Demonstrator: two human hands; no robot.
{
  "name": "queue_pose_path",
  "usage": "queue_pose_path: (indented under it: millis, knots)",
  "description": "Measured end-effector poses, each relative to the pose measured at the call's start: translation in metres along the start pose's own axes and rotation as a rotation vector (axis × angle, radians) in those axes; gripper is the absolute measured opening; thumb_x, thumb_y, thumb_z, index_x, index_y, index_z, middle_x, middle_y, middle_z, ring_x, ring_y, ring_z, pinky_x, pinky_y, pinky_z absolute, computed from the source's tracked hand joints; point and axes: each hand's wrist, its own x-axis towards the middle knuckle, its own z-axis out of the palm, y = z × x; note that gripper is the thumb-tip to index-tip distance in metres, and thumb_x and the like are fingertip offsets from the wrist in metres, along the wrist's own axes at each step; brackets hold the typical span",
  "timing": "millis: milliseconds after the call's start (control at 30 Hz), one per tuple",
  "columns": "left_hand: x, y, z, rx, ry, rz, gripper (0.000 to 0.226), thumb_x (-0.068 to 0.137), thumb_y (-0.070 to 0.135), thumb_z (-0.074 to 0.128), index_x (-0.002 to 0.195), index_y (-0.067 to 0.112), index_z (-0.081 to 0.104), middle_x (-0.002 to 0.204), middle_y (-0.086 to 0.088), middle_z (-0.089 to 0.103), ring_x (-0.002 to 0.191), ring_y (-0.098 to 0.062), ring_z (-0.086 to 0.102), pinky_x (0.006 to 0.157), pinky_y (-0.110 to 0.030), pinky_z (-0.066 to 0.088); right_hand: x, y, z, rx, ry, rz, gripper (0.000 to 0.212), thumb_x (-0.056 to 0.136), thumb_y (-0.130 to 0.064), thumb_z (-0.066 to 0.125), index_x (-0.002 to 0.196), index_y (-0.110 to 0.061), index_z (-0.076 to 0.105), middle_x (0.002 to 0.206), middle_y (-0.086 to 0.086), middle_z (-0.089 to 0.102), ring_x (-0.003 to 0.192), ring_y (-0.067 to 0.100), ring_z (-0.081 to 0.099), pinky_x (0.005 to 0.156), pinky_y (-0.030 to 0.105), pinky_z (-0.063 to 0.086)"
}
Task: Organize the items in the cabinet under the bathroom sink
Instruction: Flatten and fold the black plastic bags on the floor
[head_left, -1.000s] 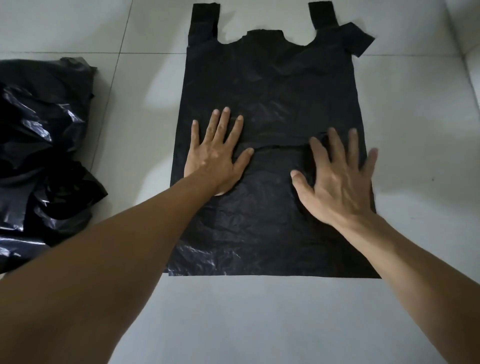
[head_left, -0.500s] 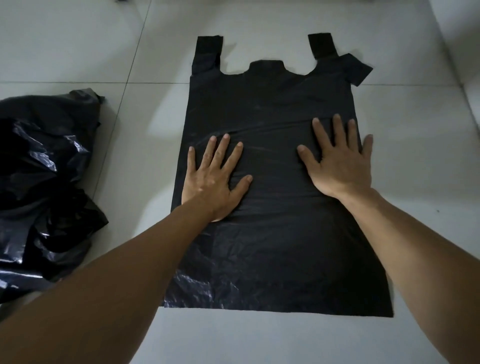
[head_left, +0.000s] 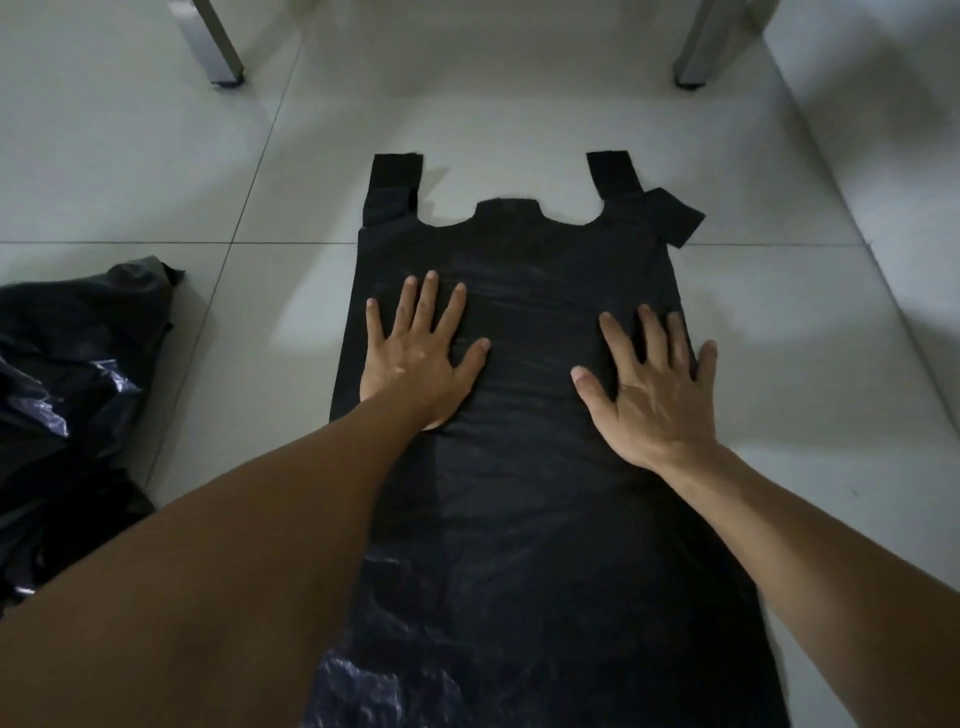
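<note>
Flattening step: black plastic bag (head_left: 524, 519) spread flat on the tiled floor (head_left: 156, 171), left hand (head_left: 421, 358) and right hand (head_left: 654, 395) both splayed, palms pressing it, grasping nothing; next likely folding, with the turned-over right handle straightened first.

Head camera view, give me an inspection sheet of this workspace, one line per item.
Surface: pale tiled floor, grout lines visible.
Job's things: flat black plastic bag spread on the floor, handles pointing away from the person; the right handle has a flap folded outward.
Clutter: crumpled heap of black bags on the floor left of the flat bag, apart from it.
Grippers: left hand and right hand press flat on the bag, fingers straight and spread.
Cables: nothing seen.
Surroundings: two metal legs stand at the top of the view; a pale wall or panel runs along the right edge.
</note>
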Motion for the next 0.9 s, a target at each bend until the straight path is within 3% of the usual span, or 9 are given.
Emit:
queue_pose_path:
  millis: [167,267,367,500,567,633,700,767,900]
  knots:
    - [0.002,0.000,0.002,0.008,0.030,-0.003,0.072,0.092,0.067,0.003,0.153,0.033,-0.016,0.161,0.001,-0.019,0.148,-0.020,-0.019,0.118,-0.055,-0.007,0.038,-0.007,-0.036,0.188,0.079,0.090,0.059,0.087,-0.058,0.049,0.135,-0.024,0.046,0.143,0.008,0.040,0.137,0.032,0.031,0.114,0.058,0.020]
    - [0.001,0.001,0.003,0.017,0.032,-0.005,0.072,0.091,0.067,0.000,0.152,0.032,-0.018,0.161,0.001,-0.021,0.148,-0.020,-0.020,0.118,-0.055,-0.007,0.082,0.002,-0.061,0.432,0.179,0.177,0.047,0.089,-0.033,0.056,0.131,-0.012,0.051,0.135,0.012,0.047,0.125,0.033,0.044,0.101,0.044,0.037]
    - [0.002,0.001,0.002,0.021,0.033,-0.007,0.073,0.090,0.067,-0.002,0.151,0.032,-0.020,0.160,0.001,-0.022,0.147,-0.020,-0.021,0.118,-0.055,-0.007,0.123,0.015,-0.082,0.658,0.133,0.387,0.040,0.088,-0.017,0.053,0.125,-0.002,0.053,0.128,0.015,0.055,0.116,0.034,0.055,0.090,0.034,0.044]
    - [0.001,0.002,0.002,0.018,0.031,-0.014,0.073,0.089,0.067,-0.003,0.151,0.032,-0.021,0.160,0.000,-0.023,0.147,-0.019,-0.023,0.118,-0.055,-0.007,0.164,0.022,-0.096,0.663,0.111,0.401,0.018,0.084,-0.023,0.059,0.082,-0.005,0.054,0.093,0.011,0.058,0.100,0.036,0.064,0.067,0.028,0.046]
    - [0.001,0.002,0.001,0.019,0.027,-0.013,0.073,0.089,0.067,-0.003,0.151,0.032,-0.022,0.160,0.001,-0.024,0.146,-0.019,-0.024,0.118,-0.055,-0.008,0.176,0.015,-0.100,0.641,0.058,0.341,0.033,0.083,-0.035,0.066,0.093,-0.004,0.059,0.098,0.016,0.061,0.104,0.036,0.064,0.067,0.030,0.049]
    - [0.002,0.002,0.002,0.018,0.026,-0.015,0.073,0.090,0.067,-0.002,0.151,0.032,-0.022,0.160,0.001,-0.025,0.146,-0.019,-0.024,0.118,-0.054,-0.008,0.185,0.007,-0.103,0.633,0.017,0.340,0.063,0.084,-0.042,0.072,0.127,0.000,0.054,0.128,0.019,0.057,0.122,0.036,0.055,0.090,0.037,0.050]
    - [0.003,0.002,0.003,0.015,0.029,-0.018,0.073,0.089,0.067,-0.004,0.150,0.032,-0.022,0.160,0.001,-0.025,0.146,-0.019,-0.024,0.118,-0.054,-0.008,0.192,0.002,-0.104,0.648,-0.033,0.339,0.078,0.082,-0.036,0.079,0.139,0.004,0.044,0.142,0.018,0.049,0.131,0.035,0.048,0.102,0.037,0.045]
    - [0.003,0.002,0.003,0.015,0.032,-0.018,0.074,0.087,0.068,-0.008,0.150,0.033,-0.023,0.159,0.001,-0.025,0.146,-0.019,-0.024,0.118,-0.054,-0.008,0.200,0.002,-0.103,0.696,-0.062,0.352,0.066,0.078,-0.023,0.084,0.130,0.003,0.052,0.134,0.017,0.055,0.126,0.033,0.053,0.098,0.035,0.048]
    - [0.003,0.002,0.003,0.010,0.032,-0.023,0.075,0.085,0.068,-0.011,0.150,0.032,-0.023,0.159,0.001,-0.026,0.147,-0.019,-0.023,0.118,-0.054,-0.008,0.203,0.000,-0.106,0.940,0.070,0.379,0.021,0.075,-0.002,0.078,0.092,-0.006,0.065,0.093,0.010,0.061,0.090,0.024,0.064,0.073,0.030,0.050]
